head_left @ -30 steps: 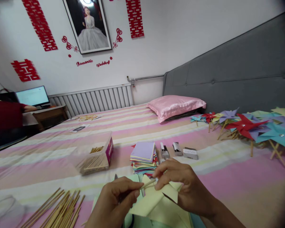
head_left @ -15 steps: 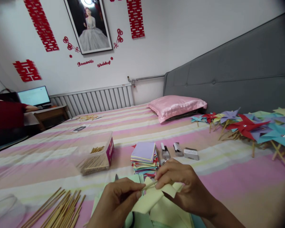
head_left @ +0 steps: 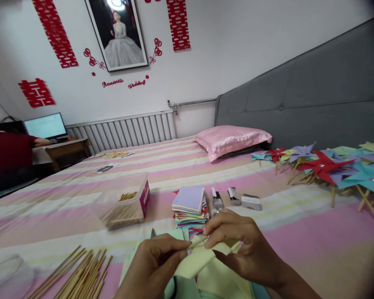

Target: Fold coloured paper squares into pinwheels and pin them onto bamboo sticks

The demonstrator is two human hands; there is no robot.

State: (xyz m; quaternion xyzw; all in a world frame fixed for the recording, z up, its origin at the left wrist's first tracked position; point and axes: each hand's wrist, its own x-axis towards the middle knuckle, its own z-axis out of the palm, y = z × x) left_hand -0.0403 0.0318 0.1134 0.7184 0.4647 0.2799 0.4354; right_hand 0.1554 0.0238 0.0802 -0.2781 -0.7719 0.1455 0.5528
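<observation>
Your left hand [head_left: 152,263] stayed pinched on the stick [head_left: 196,242]; at its two o'clock, your right hand [head_left: 244,243] gripped the yellow paper [head_left: 195,263], newly tilted, so both probably needed steadying.

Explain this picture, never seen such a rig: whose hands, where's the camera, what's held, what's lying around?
No machine here: a person works bare-handed, filmed by one camera worn on their head, looking forward and down. The left hand pinches a thin stick; the right hand holds pale-yellow paper at the stick's other end. On the striped bedspread lie loose sticks, a clear box of sticks, stacked coloured paper, small boxes and, far right, pinwheels.
</observation>
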